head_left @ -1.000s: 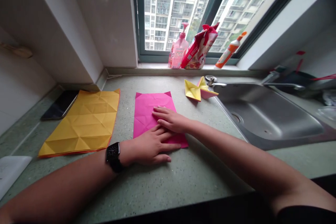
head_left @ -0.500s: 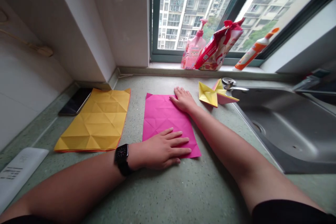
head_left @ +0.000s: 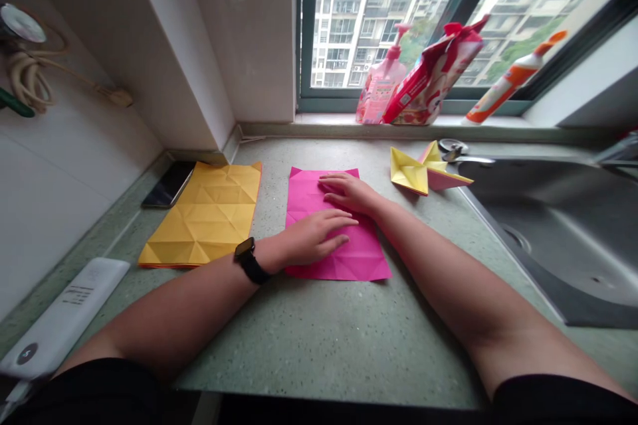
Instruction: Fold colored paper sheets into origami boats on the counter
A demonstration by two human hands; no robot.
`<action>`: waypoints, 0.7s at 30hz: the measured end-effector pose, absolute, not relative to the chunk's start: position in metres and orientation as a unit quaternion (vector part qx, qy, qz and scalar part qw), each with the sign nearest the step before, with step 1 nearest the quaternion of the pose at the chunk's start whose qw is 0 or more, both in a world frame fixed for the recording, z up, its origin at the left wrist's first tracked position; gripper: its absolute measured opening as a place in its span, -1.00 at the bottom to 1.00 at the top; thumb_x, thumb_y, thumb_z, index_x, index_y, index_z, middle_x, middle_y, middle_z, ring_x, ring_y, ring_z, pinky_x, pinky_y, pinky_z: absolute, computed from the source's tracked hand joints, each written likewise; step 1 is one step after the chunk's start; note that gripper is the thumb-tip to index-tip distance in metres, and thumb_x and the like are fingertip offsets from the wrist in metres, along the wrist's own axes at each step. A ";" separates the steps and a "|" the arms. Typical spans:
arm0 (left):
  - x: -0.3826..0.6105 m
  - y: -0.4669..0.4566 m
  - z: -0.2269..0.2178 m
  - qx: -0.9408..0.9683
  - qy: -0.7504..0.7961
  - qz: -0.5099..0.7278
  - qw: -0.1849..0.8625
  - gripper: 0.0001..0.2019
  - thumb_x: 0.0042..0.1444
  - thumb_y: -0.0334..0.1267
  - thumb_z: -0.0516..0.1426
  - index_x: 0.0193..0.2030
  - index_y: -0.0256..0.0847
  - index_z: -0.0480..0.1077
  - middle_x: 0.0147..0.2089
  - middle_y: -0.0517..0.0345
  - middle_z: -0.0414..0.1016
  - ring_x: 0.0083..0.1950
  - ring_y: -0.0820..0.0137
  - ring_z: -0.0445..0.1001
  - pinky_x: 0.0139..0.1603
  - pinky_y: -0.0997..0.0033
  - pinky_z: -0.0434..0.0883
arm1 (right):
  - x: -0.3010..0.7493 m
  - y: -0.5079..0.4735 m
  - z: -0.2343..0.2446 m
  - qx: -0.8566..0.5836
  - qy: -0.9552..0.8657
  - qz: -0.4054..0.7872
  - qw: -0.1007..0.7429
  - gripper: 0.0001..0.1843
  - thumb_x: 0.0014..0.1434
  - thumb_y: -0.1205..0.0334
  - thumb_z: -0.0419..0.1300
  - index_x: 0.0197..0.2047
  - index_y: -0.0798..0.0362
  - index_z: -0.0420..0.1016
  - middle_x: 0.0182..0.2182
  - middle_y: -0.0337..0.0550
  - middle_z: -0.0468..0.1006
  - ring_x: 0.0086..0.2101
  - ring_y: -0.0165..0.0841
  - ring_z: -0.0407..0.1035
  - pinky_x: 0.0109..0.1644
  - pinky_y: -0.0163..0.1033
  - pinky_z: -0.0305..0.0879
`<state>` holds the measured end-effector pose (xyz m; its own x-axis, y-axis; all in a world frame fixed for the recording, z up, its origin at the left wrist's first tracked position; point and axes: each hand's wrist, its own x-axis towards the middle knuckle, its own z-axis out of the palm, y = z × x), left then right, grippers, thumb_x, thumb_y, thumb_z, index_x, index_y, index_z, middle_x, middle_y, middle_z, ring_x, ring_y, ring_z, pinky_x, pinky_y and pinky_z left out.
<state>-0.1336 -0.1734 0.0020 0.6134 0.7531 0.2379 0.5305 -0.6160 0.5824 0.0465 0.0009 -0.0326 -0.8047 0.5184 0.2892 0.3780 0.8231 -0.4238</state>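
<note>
A creased pink paper sheet point(head_left: 343, 259) lies flat on the speckled green counter point(head_left: 319, 339). My left hand point(head_left: 312, 237), with a black watch on its wrist, rests flat on the middle of the sheet with fingers stretched out. My right hand point(head_left: 349, 191) lies flat on the sheet's upper part, fingers spread and pointing left. Neither hand holds anything.
A creased yellow paper stack point(head_left: 207, 216) lies left of the pink sheet, a dark phone point(head_left: 168, 184) beyond it. A folded yellow-and-pink paper shape point(head_left: 423, 171) sits near the steel sink point(head_left: 563, 232). Bottles and a red pouch point(head_left: 431, 73) stand on the sill. A white device point(head_left: 60, 319) lies front left.
My left hand slid from the sheet's near edge up to its middle. My right hand went out to the far right corner, then drew back left onto the upper part.
</note>
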 end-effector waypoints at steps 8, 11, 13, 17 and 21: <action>-0.126 -0.168 -0.014 0.878 0.455 0.088 0.121 -0.38 0.57 0.07 0.00 0.59 -0.25 0.22 0.71 -0.26 -0.02 0.72 -0.09 -0.05 0.68 -0.27 -0.04 | 0.043 0.004 -0.037 -0.249 -0.928 0.169 0.218 -0.59 0.42 0.25 0.22 0.25 -0.02 0.70 0.28 0.04 0.64 0.28 -0.10 0.50 0.45 0.08 0.35; -0.115 -0.180 -0.016 0.891 0.437 0.056 0.115 -0.27 0.56 0.18 -0.05 0.65 -0.27 0.10 0.73 -0.31 -0.13 0.73 -0.12 -0.12 0.68 -0.28 -0.10 | 0.040 0.002 -0.037 -0.258 -0.929 0.159 0.214 -0.59 0.45 0.22 0.20 0.26 -0.05 0.70 0.28 0.01 0.64 0.29 -0.12 0.49 0.45 0.05 0.35; -0.108 -0.189 -0.015 0.909 0.399 0.053 0.110 -0.27 0.56 0.18 -0.05 0.66 -0.23 0.09 0.72 -0.25 -0.09 0.73 -0.09 -0.10 0.68 -0.27 -0.11 | 0.040 0.000 -0.036 -0.266 -0.929 0.151 0.208 -0.59 0.46 0.22 0.19 0.28 -0.06 0.69 0.30 0.00 0.63 0.30 -0.14 0.48 0.46 0.03 0.33; -0.099 -0.210 -0.009 0.942 0.315 0.047 0.109 -0.31 0.55 0.15 -0.02 0.66 -0.15 0.12 0.71 -0.13 0.02 0.72 -0.09 -0.04 0.68 -0.29 -0.08 | 0.040 -0.004 -0.033 -0.287 -0.932 0.116 0.188 -0.57 0.50 0.22 0.14 0.33 0.02 0.63 0.36 0.04 0.56 0.32 -0.14 0.44 0.48 0.01 0.29; -0.100 -0.233 -0.007 0.955 0.260 0.046 0.135 -0.34 0.58 0.07 -0.06 0.67 -0.18 0.09 0.72 -0.08 -0.02 0.73 0.00 -0.06 0.71 -0.19 -0.14 | 0.041 -0.007 -0.030 -0.291 -0.936 0.099 0.173 -0.56 0.53 0.20 0.11 0.35 0.03 0.60 0.38 0.08 0.53 0.34 -0.13 0.42 0.49 0.03 0.26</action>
